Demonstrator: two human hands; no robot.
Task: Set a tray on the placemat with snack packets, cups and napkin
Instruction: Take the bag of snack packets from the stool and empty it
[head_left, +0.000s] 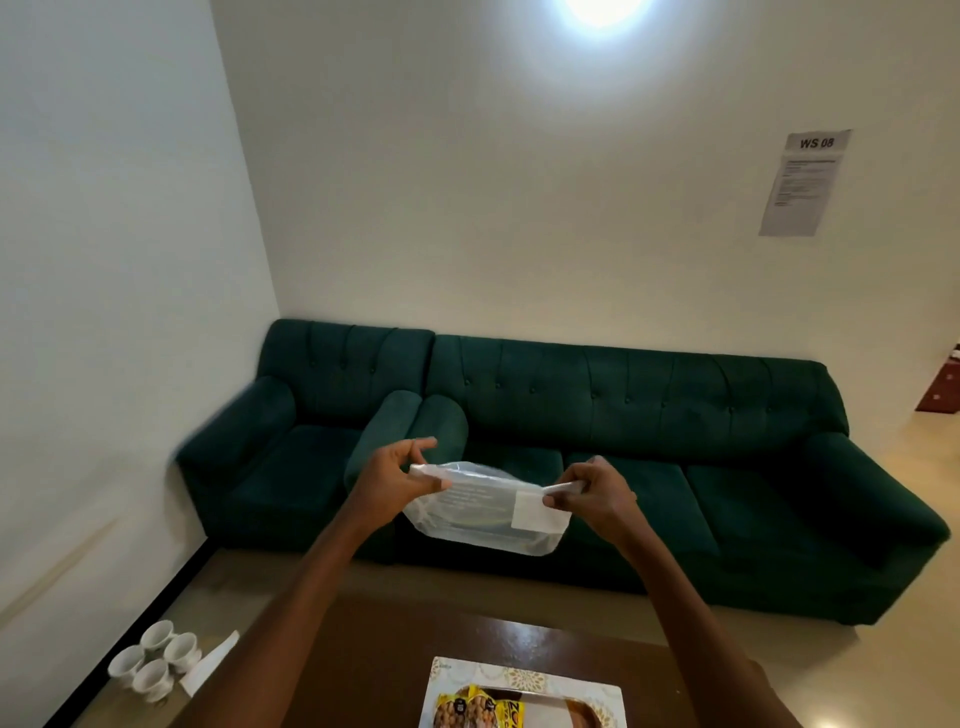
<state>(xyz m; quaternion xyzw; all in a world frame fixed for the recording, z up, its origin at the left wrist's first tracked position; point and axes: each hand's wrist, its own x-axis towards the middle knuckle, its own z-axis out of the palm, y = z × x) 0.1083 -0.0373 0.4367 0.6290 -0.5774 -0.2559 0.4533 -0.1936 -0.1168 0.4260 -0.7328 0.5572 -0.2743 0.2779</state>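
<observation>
I hold a clear snack packet (485, 512) with a white label up in the air in front of the sofa. My left hand (395, 480) pinches its top left corner and my right hand (592, 493) pinches its top right corner. Below, at the bottom edge of the view, a patterned white placemat (524, 675) lies on the dark wooden table (374, 654). A brown tray (571, 712) rests on the placemat with two yellow snack packets (478, 709) in it. Several white cups (156, 660) stand on the floor at the lower left, beside a white napkin (210, 662).
A dark green sofa (623, 441) runs along the far wall behind the table. A printed notice (802, 182) hangs on the wall at the upper right. Light floor shows between table and sofa.
</observation>
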